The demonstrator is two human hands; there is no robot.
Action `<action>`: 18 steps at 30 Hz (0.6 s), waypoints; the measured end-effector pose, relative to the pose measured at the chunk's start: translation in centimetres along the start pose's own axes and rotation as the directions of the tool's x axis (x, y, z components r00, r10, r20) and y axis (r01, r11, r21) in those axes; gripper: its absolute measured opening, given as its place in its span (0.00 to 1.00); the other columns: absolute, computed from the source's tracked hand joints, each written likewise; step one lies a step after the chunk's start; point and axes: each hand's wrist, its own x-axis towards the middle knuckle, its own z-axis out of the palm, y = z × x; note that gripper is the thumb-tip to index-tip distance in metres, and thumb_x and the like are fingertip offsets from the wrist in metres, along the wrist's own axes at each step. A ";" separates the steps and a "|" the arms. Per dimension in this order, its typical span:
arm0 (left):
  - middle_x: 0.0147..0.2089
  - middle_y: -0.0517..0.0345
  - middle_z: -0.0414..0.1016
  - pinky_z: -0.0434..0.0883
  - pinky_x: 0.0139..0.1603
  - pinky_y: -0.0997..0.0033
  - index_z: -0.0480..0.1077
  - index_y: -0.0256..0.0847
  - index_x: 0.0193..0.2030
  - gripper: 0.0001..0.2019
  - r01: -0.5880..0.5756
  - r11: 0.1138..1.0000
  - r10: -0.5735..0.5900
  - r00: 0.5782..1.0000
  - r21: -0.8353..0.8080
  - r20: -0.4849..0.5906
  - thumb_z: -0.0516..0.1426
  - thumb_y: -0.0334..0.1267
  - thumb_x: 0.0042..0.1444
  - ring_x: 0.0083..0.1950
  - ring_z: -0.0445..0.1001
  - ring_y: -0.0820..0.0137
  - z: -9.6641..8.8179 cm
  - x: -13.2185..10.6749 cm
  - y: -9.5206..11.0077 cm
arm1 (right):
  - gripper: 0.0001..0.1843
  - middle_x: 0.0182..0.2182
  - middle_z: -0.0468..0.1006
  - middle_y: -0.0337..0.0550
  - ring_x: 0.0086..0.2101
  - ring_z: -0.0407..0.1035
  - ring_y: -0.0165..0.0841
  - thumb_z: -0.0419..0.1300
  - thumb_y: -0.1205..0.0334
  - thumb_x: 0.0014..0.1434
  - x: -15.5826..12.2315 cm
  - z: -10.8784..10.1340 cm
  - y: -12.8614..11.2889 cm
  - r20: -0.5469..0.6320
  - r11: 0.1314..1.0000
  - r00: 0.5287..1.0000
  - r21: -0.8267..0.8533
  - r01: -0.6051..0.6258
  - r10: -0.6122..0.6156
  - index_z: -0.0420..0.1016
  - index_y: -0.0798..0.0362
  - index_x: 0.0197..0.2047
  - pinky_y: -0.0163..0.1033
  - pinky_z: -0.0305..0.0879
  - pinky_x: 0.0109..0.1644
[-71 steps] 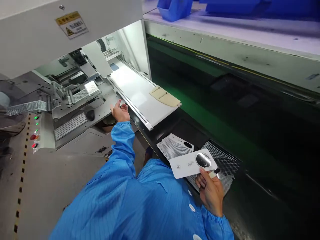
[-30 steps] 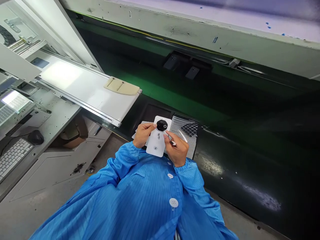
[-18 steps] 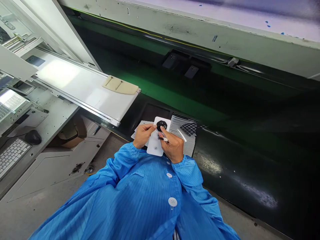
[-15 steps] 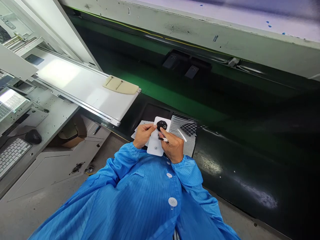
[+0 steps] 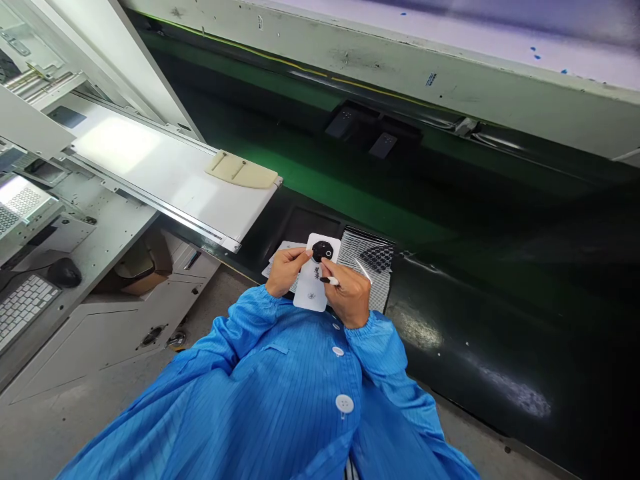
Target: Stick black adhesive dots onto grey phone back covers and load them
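My left hand (image 5: 286, 271) is closed on the left edge of a white phone-shaped panel (image 5: 310, 293), with the thumb by its black round camera patch (image 5: 320, 250). Dark characters and a small emblem are printed below the patch. My right hand (image 5: 349, 291) is closed around a white pen-like tool with a dark end (image 5: 331, 281). Its thumb and fingertips meet at the lower right of the patch; whether they also pinch something small there I cannot tell. Behind the panel lie a striped sheet with several black round pieces (image 5: 379, 259) and more white panels (image 5: 276, 259).
To the left a white conveyor belt (image 5: 185, 197) bears a cream plate (image 5: 240, 169). A keyboard (image 5: 25, 310) and a mouse (image 5: 65, 272) are at far left. Dark phone-like pieces (image 5: 383, 145) rest on the dark surface (image 5: 475, 267), below a pale beam (image 5: 345, 57).
My right hand has shifted slightly right and down off the patch, baring more of it and the printed characters. The left hand keeps its hold on the panel.
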 end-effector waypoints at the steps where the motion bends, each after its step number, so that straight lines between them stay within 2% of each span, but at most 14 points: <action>1: 0.22 0.61 0.68 0.58 0.23 0.75 0.77 0.36 0.26 0.18 0.005 1.000 -0.005 1.000 -0.003 -0.007 0.67 0.52 0.50 0.23 0.62 0.76 0.0 0.0 0.0 | 0.12 0.29 0.83 0.45 0.27 0.75 0.34 0.59 0.60 0.66 0.0 -0.5 -0.2 -0.017 1.000 1.000 -0.002 -0.008 0.008 0.84 0.48 0.46 0.39 0.70 0.34; 4: 0.25 0.59 0.72 0.62 0.24 0.74 0.79 0.36 0.29 0.19 0.041 0.998 -0.042 0.999 -0.049 -0.021 0.68 0.53 0.48 0.25 0.65 0.74 -0.1 0.2 -0.1 | 0.11 0.26 0.81 0.43 0.24 0.72 0.33 0.61 0.57 0.64 0.2 -1.7 -0.5 -0.069 1.000 0.997 -0.017 -0.024 0.023 0.85 0.46 0.45 0.40 0.68 0.33; 6: 0.26 0.58 0.73 0.65 0.26 0.73 0.80 0.36 0.31 0.20 0.077 0.991 -0.082 0.996 -0.110 -0.035 0.68 0.54 0.46 0.25 0.67 0.73 -0.1 0.4 -0.2 | 0.12 0.27 0.83 0.43 0.26 0.74 0.34 0.59 0.57 0.65 0.6 -1.8 -0.4 -0.070 1.000 0.997 0.000 -0.029 0.028 0.85 0.47 0.42 0.39 0.68 0.33; 8: 0.27 0.58 0.74 0.68 0.27 0.72 0.80 0.36 0.33 0.21 0.098 0.982 -0.108 0.992 -0.162 -0.058 0.70 0.54 0.44 0.26 0.69 0.73 -0.1 0.5 -0.2 | 0.12 0.30 0.84 0.44 0.28 0.76 0.34 0.58 0.59 0.65 1.0 -1.5 -0.1 -0.078 0.998 0.996 0.037 -0.042 0.045 0.84 0.48 0.41 0.38 0.69 0.34; 11: 0.28 0.57 0.75 0.70 0.29 0.72 0.80 0.35 0.34 0.21 0.088 0.976 -0.107 0.990 -0.197 -0.090 0.70 0.53 0.43 0.27 0.71 0.72 -0.2 0.6 -0.2 | 0.10 0.30 0.84 0.44 0.26 0.75 0.33 0.59 0.59 0.65 0.9 -0.9 0.1 -0.106 0.991 0.988 0.088 -0.100 0.109 0.84 0.50 0.39 0.38 0.69 0.33; 18: 0.31 0.57 0.76 0.71 0.30 0.73 0.79 0.36 0.37 0.20 0.067 0.976 -0.092 0.990 -0.209 -0.108 0.70 0.51 0.45 0.30 0.74 0.71 -0.5 0.6 -0.4 | 0.10 0.24 0.80 0.40 0.22 0.69 0.31 0.61 0.58 0.62 -0.5 -0.4 0.4 -0.055 0.951 0.960 0.164 -0.263 0.275 0.82 0.51 0.35 0.37 0.65 0.30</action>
